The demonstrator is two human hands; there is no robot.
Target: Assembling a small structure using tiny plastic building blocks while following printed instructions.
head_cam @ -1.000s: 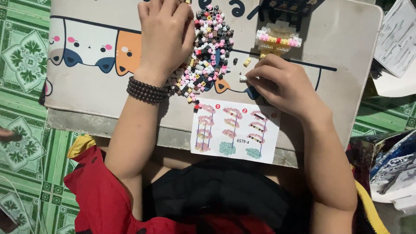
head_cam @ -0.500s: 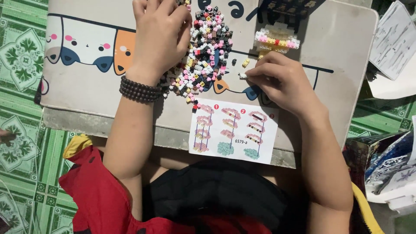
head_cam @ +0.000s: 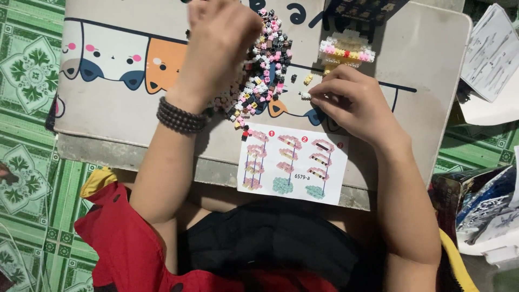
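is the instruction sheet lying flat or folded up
Flat and spread: the instruction sheet lies open on the board's near edge, all its step diagrams showing, no hand on it.

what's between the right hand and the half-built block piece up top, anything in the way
Nothing visible. The right hand pinches a small pale brick at its fingertips, and the half-built block piece sits just beyond on bare mat. The loose brick pile lies off to the side, under the left hand.

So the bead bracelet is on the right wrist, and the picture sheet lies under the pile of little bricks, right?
Not quite. The head view shows the dark bead bracelet on the left wrist, just below the left hand. The rest holds: the picture sheet lies just below the pile of little bricks.
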